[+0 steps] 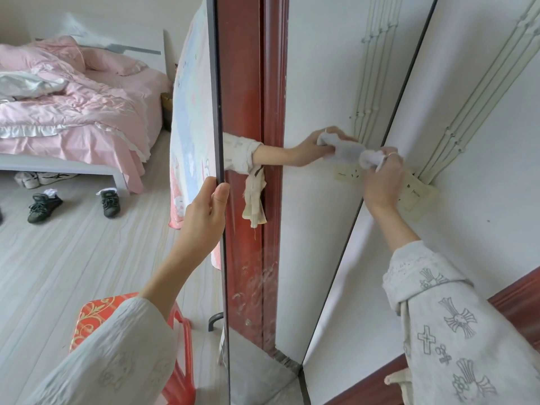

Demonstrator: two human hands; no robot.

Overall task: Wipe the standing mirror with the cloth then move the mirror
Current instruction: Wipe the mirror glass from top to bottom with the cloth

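Note:
The tall standing mirror (pixel 309 244) with a thin dark frame fills the middle of the head view and leans toward the wall. My left hand (pixel 204 211) grips its left edge, fingers wrapped around the frame. My right hand (pixel 380 182) presses a bunched white cloth (pixel 369 157) against the glass near the mirror's right edge. The glass reflects my arm, the cloth and a red door frame. Smudges show on the lower part of the glass.
A bed with pink bedding (pixel 73 106) stands at the left, with shoes (pixel 43 206) on the pale wood floor beside it. A red patterned stool (pixel 96 317) sits just left of the mirror's dark foot (pixel 214 320). White wall with cable conduits and sockets (pixel 415 194) at right.

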